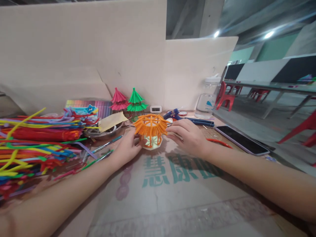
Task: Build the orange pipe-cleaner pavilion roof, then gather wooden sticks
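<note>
An orange pipe-cleaner pavilion model (150, 129) stands on a pale base in the middle of the cardboard-covered table (172, 197). My left hand (126, 147) grips its left side with curled fingers. My right hand (189, 136) rests against its right side, fingers bent toward the orange roof. Both forearms reach in from the bottom corners.
A heap of coloured pipe cleaners (32, 144) fills the left side. Behind stand a pink (118, 100) and a green (135, 102) small pavilion, a metal bowl (103, 131), a blue glue gun (187, 118), a water bottle (207, 98) and a phone (240, 140). Cardboard walls close the back.
</note>
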The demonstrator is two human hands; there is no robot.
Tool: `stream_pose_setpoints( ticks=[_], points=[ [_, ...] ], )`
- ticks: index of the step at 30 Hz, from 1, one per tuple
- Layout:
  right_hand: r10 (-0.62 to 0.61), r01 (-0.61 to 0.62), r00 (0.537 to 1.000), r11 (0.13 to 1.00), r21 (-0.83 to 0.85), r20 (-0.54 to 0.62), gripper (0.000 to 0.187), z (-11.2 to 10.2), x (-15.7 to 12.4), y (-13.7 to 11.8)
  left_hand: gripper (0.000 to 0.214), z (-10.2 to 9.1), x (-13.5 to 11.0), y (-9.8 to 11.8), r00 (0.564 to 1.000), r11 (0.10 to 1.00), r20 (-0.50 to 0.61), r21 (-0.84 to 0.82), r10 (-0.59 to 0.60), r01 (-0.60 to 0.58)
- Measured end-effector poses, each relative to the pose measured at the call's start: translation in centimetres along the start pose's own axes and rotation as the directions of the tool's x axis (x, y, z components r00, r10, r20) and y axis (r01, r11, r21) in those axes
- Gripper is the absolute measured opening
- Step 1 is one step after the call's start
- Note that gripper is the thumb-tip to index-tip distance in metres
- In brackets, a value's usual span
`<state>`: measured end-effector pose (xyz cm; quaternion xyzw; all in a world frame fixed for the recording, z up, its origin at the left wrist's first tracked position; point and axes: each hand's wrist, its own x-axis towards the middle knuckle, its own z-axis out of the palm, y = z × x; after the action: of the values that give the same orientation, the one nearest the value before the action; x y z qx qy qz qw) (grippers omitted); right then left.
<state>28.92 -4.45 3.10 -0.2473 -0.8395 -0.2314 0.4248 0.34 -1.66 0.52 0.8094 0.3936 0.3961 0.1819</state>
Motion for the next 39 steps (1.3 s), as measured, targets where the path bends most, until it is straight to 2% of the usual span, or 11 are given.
stream_pose_setpoints(
  ticks=[6, 13, 20, 24, 28, 30, 33, 36, 39],
  points=[
    [-0.035, 0.034, 0.998, 0.999, -0.029, -0.046, 0.012, -0.1, 0.2, -0.2, 0.051, -0.2, 0.0, 0.7, 0.999, 0.994, -0.004, 0.107, 0.038, -0.038],
    [-0.061, 0.060, 0.996, 0.998, -0.011, -0.071, 0.003, -0.1, 0.1, -0.1, 0.052, -0.4, -0.1, 1.6, 0.999, 0.994, 0.017, 0.099, 0.042, -0.043],
    [-0.077, 0.075, 0.994, 0.997, -0.024, -0.073, 0.014, -0.4, 0.4, -0.1, 0.045, -0.5, 0.1, 1.9, 0.998, 0.994, 0.025, 0.096, 0.058, -0.060],
    [-0.051, 0.051, 0.997, 0.999, -0.001, -0.066, 0.022, -0.4, 0.6, 0.1, 0.047, -0.4, 0.0, 1.4, 1.000, 0.990, 0.022, 0.142, 0.016, -0.019],
    [0.021, -0.012, 0.993, 0.997, 0.083, -0.117, 0.008, 0.0, 0.2, 0.2, 0.043, -0.4, -0.1, 1.2, 0.996, 0.984, 0.012, 0.158, -0.084, 0.081],
    [0.057, -0.039, 0.985, 0.993, 0.112, -0.161, 0.012, 0.2, -0.2, 0.1, 0.039, -0.4, -0.1, 1.4, 0.992, 0.977, 0.016, 0.176, -0.122, 0.118],
    [0.052, -0.035, 0.985, 0.994, 0.106, -0.162, 0.013, 0.5, -0.5, -0.3, 0.037, -0.5, 0.0, 1.4, 0.998, 0.984, 0.000, 0.163, -0.069, 0.068],
    [0.008, 0.002, 0.992, 0.997, 0.075, -0.130, 0.010, 0.5, -0.5, -0.9, 0.045, -0.5, 0.2, 1.1, 0.997, 0.989, -0.062, 0.132, -0.053, 0.061],
    [-0.028, 0.034, 0.993, 0.998, 0.053, -0.118, 0.008, 0.5, -0.4, -1.2, 0.065, -0.3, 0.3, 0.6, 0.988, 0.987, -0.064, 0.071, -0.138, 0.142]
  ],
)
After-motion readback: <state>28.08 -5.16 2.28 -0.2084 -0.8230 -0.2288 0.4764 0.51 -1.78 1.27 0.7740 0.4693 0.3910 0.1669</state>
